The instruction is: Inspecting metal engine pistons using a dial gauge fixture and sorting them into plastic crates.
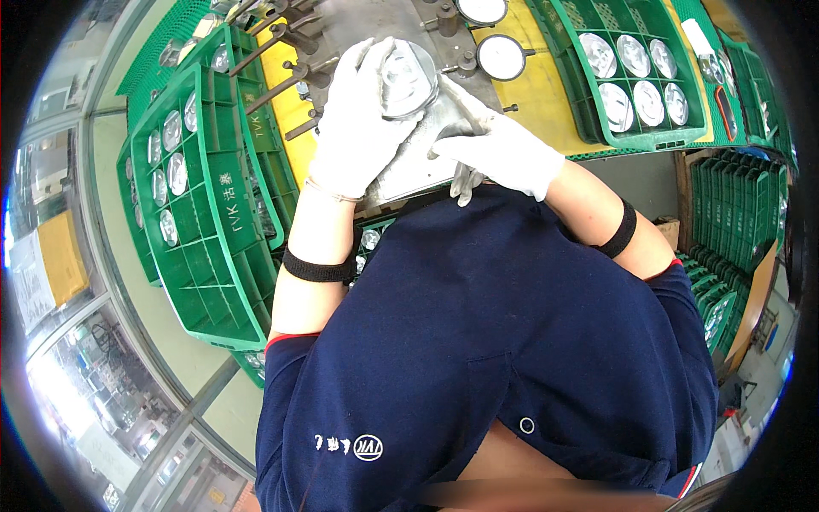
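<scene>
My left hand (354,128), in a white glove, is closed around the side of a round silver metal piston (409,81). Its flat, shiny crown faces up, with shallow recesses in it. My right hand (512,154), also gloved, is beside the piston's right edge with its fingers apart. One finger reaches up to the rim, and I cannot tell if it presses there. The lower fingertips look grey and soiled. Both hands are over a grey metal plate (397,181) at the bench's near edge.
Metal fixtures with rods (294,38) stand beyond my left hand. A round dial gauge (501,57) lies right of the piston, with another above it. Green divided crates of pistons stand at left (213,196) and right (589,102). More crates (734,205) are stacked lower right.
</scene>
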A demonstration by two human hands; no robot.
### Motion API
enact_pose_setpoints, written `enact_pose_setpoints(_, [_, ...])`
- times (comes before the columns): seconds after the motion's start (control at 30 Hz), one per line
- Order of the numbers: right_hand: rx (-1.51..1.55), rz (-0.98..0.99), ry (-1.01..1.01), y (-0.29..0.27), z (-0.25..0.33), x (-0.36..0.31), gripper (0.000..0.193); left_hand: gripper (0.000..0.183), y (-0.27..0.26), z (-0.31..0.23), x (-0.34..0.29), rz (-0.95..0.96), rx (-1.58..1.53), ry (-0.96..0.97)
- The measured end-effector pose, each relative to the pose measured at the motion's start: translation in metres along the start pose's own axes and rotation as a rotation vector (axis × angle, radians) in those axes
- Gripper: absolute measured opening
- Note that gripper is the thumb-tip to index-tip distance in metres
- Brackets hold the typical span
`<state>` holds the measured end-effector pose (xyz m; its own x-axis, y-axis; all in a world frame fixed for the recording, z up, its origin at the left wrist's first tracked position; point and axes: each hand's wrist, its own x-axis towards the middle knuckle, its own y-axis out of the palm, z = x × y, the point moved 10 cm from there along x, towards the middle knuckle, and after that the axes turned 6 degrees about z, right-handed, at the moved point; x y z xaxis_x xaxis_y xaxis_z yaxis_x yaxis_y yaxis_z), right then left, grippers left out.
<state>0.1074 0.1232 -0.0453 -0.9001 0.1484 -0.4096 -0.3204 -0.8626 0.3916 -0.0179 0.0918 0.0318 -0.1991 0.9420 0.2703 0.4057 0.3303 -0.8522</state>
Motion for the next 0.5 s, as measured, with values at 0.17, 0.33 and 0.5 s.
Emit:
enact_pose_setpoints(0.17, [-0.034, 0.014, -0.031, -0.006, 0.000, 0.002, 0.091, 0.081, 0.000, -0.005, 0.002, 0.000, 0.054, 0.032])
enact_pose_setpoints(0.33, [-0.086, 0.069, 0.067, -0.006, 0.011, -0.015, 0.088, 0.082, -0.017, -0.024, -0.001, 0.012, -0.166, -0.099])
enact_pose_setpoints(0.5, [0.053, 0.112, -0.240, -0.019, 0.047, -0.032, 0.067, 0.088, -0.050, -0.095, 0.010, 0.101, -0.450, 0.000])
